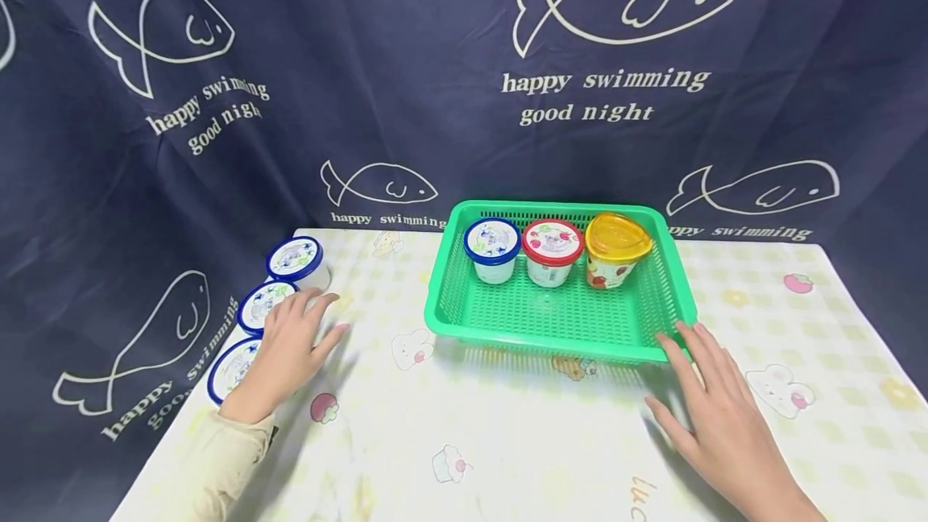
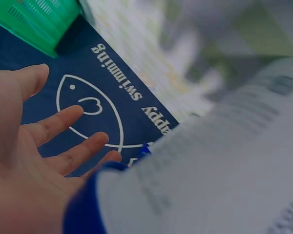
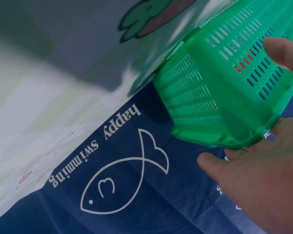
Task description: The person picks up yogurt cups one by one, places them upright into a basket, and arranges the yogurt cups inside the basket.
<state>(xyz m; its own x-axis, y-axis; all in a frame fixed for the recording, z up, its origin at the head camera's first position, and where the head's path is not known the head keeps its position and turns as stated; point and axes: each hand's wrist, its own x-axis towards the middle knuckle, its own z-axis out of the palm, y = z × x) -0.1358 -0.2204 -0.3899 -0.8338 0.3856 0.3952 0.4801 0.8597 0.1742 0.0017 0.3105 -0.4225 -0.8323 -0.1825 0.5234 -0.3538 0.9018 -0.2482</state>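
Observation:
My left hand [image 1: 290, 345] hovers over a row of blue-lidded white tubs at the table's left edge, fingers spread and loosely bent, holding nothing. The far tub [image 1: 295, 258], middle tub [image 1: 259, 308] and near tub [image 1: 230, 369] are partly hidden by that hand. One white tub [image 2: 185, 180] fills much of the left wrist view, close to the palm. At the front right corner of a green basket [image 1: 536, 345], my right hand [image 1: 725, 417] has its fingers extended, the tips at the rim. Whether they touch it I cannot tell.
Inside the basket's back stand a blue-lidded tub [image 1: 493, 242], a red-lidded tub [image 1: 553, 244] and a cup with a yellow lid [image 1: 616, 240]. A dark blue fish-print curtain [image 1: 406, 87] hangs behind and left of the table. A patterned cloth [image 1: 536, 433] covers the table.

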